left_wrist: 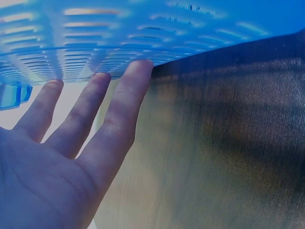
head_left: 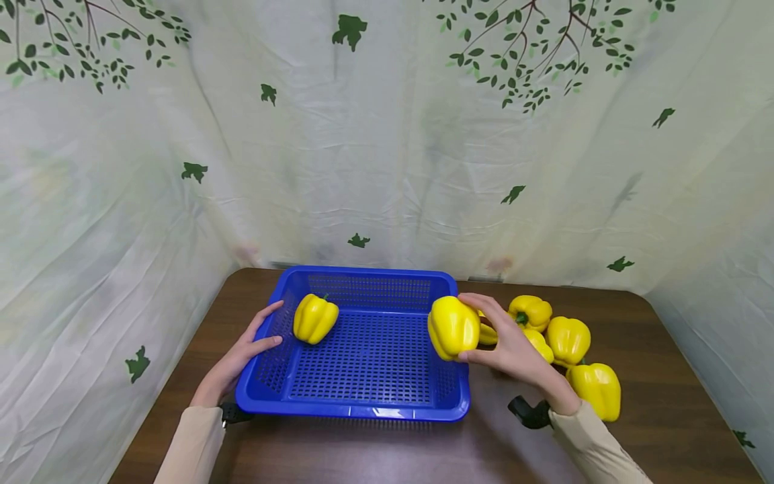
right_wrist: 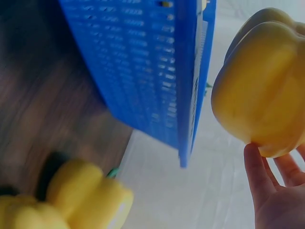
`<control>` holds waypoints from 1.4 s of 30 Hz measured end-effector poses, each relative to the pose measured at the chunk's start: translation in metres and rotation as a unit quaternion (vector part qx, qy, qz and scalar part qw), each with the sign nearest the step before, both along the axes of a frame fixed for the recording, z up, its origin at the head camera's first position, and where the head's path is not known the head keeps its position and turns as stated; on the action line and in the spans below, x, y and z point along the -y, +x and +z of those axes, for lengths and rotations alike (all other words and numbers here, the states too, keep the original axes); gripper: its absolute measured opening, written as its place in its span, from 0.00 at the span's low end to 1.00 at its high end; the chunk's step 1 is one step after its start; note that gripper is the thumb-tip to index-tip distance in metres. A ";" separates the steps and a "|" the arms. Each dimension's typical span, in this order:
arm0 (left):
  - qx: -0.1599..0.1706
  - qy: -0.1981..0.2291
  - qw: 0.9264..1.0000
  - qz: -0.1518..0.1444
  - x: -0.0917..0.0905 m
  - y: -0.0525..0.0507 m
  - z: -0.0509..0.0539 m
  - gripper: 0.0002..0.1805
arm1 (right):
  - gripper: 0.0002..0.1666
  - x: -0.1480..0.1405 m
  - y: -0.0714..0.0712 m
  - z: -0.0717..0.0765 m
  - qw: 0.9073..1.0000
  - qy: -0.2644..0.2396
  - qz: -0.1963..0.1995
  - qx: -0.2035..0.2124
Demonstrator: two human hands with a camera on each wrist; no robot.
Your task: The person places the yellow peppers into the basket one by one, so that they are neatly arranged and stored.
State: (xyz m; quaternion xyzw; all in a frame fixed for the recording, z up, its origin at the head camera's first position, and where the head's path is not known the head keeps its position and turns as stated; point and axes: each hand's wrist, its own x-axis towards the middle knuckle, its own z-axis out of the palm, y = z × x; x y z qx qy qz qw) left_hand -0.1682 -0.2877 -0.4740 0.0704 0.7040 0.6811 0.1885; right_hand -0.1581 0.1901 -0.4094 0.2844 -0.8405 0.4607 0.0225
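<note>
A blue perforated plastic basket (head_left: 353, 409) stands on the table, with one yellow bell pepper (head_left: 316, 319) lying inside at its left. My left hand (head_left: 240, 351) rests at the basket's left rim. In the left wrist view its fingers (left_wrist: 112, 121) are straight, their tips against the basket's outer wall; the thumb is hidden there. Over the basket's right rim, my right hand (head_left: 514, 346) grips another yellow bell pepper (head_left: 451, 328) between thumb and fingers. That held pepper (right_wrist: 262, 86) appears above rim height in the right wrist view, fingertips on its underside.
Right of the basket, several yellow bell peppers (head_left: 570, 341) lie grouped on the brown wooden table (head_left: 653, 403), partly hidden by my right hand. The nearest pepper (head_left: 595, 391) lies by my right forearm. A pale leaf-print curtain (head_left: 393, 168) hangs behind the table and along its sides.
</note>
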 end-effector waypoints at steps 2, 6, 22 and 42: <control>0.000 0.000 1.000 0.000 0.000 0.000 0.000 0.36 | 0.50 0.007 -0.003 0.000 1.000 -0.002 0.005 0.004; -0.004 -0.005 1.000 0.002 0.000 0.000 -0.001 0.36 | 0.51 0.022 -0.008 0.002 1.000 -0.002 0.013 0.017; 0.001 -0.010 1.000 0.004 0.000 0.000 0.001 0.36 | 0.50 0.084 -0.030 0.012 0.998 -0.017 0.061 0.018; -0.004 -0.018 1.000 0.005 0.000 -0.001 -0.001 0.36 | 0.48 0.138 -0.047 0.008 0.996 0.021 0.080 0.012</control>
